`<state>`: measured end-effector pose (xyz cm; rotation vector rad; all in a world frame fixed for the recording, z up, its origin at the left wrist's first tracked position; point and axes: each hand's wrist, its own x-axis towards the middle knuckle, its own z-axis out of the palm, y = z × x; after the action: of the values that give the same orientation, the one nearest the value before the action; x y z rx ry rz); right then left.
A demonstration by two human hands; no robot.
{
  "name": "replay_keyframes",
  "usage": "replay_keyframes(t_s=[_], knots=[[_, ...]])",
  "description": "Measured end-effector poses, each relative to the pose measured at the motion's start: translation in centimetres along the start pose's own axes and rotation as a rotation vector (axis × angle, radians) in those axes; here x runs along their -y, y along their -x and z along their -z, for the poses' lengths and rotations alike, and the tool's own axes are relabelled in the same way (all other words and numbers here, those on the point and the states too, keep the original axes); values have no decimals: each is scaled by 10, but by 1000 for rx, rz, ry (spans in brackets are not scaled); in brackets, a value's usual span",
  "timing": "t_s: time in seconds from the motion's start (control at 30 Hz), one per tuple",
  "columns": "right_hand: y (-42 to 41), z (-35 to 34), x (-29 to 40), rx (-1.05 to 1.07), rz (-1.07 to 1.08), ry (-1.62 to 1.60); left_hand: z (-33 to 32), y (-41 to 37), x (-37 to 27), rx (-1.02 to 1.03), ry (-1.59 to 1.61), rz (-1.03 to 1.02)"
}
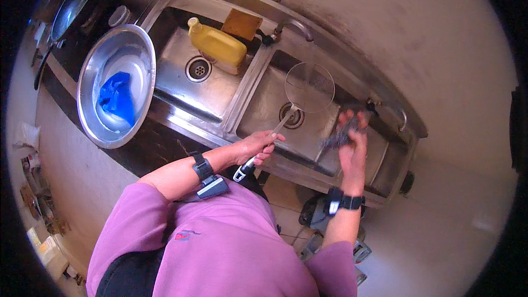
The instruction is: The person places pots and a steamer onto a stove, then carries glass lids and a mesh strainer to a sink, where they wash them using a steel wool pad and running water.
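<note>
My left hand [260,146] grips the handle of a round wire-mesh skimmer [310,87]. Its mesh head is over the middle sink basin [264,103], under the curved faucet [300,29]. Water seems to fall from the spout onto the mesh, though this is faint. A dark grey cloth or scrubber [339,135], blurred by motion, is in my right hand [354,132]. That hand is to the right of the skimmer, above the divider towards the right basin, and does not touch the mesh.
In the left basin a yellow plastic jug [218,47] lies on its side near a brown board [241,24]. A steel bowl [84,90] with a blue cloth [117,97] stands on the counter at left. Frying pans [76,4] are farther back. Another faucet [402,119] is at right.
</note>
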<state>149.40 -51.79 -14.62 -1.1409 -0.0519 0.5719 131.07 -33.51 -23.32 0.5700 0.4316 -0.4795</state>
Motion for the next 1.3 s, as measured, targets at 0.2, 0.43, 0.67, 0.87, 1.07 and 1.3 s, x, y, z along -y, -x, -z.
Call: replay_keyframes(t_s=[0.2, 0.43, 0.67, 0.87, 1.07, 1.3], knots=[[-98, -36, -71, 329, 502, 1576, -6, 16, -1, -37, -16, -45], [-85, -25, -101, 390, 465, 1574, -9, 28, 13, -115, -119, -83], [-115, -26, -77, 222, 572, 1831, -6, 37, 8, -66, -106, -73], [-149, -37, -103, -177, 779, 1559, -26, 31, 1, -45, -62, -22], [-124, -63, -114, 361, 204, 1145, -9, 29, -4, -82, -172, -94], [-141, -50, -92, -258, 746, 1084, -20, 24, -12, -58, -145, -90]])
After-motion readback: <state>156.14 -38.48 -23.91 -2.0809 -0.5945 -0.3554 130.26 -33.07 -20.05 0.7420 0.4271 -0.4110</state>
